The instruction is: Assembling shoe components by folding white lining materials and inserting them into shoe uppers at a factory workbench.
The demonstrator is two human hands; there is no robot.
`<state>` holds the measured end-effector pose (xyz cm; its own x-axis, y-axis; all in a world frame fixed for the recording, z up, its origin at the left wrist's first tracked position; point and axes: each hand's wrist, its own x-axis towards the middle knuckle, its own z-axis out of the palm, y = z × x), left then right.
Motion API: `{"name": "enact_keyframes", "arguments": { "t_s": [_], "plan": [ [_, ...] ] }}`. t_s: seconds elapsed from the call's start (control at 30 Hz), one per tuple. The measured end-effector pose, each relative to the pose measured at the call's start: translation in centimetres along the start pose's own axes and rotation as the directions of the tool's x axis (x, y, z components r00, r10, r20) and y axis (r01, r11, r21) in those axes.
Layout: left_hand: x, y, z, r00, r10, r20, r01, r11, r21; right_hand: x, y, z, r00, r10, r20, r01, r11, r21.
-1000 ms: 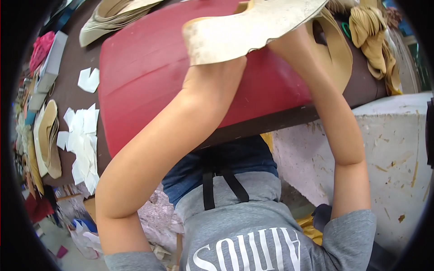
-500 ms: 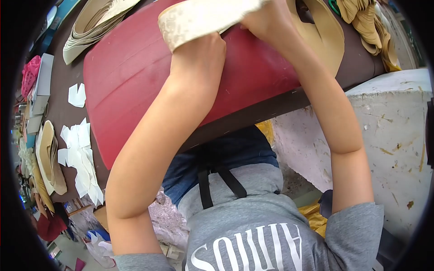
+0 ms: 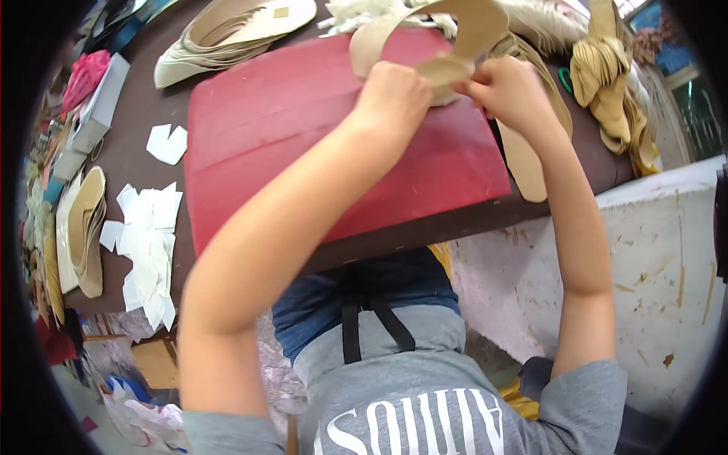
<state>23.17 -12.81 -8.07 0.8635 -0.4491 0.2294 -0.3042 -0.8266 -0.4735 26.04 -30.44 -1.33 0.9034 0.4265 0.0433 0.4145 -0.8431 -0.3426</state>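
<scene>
Over the far right part of a red cutting mat or board (image 3: 303, 144), my two hands hold a curved strip of tan sheet material (image 3: 428, 19), perhaps leather, bent in a loop above them. My left hand (image 3: 394, 98) is closed on its near end, and the fingers are partly hidden. My right hand (image 3: 512, 91) pinches the same strip close by, slightly blurred. Beside the right wrist, more flat tan pieces (image 3: 527, 171) lie along the board's right edge.
A stack of curved pale pieces (image 3: 227, 38) lies at the far left. White cut pieces (image 3: 152, 250) and layered tan pieces (image 3: 87, 227) lie on the left of the brown table (image 3: 114, 288). Bundled tan pieces (image 3: 603, 83) sit far right; a white block (image 3: 644, 265) stands nearer.
The strip has turned from nearly flat across both hands to a raised loop. My left hand has moved right, and both hands are closer together. The view has shifted.
</scene>
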Motion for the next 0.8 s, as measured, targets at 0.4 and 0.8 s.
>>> {"name": "enact_keyframes", "arguments": {
  "t_s": [0.4,0.8],
  "plan": [
    [-21.7,-7.3,-6.6,0.999,-0.025,-0.030,0.025,1.000,-0.013,-0.7,-7.2,6.5,0.471,-0.880,0.065,0.855,0.474,0.212],
    [-21.8,-6.1,-6.3,0.905,-0.422,0.051,0.397,0.799,-0.452,0.0,-9.9,7.1,0.348,-0.937,0.042,0.936,0.350,0.041]
  ]
}}
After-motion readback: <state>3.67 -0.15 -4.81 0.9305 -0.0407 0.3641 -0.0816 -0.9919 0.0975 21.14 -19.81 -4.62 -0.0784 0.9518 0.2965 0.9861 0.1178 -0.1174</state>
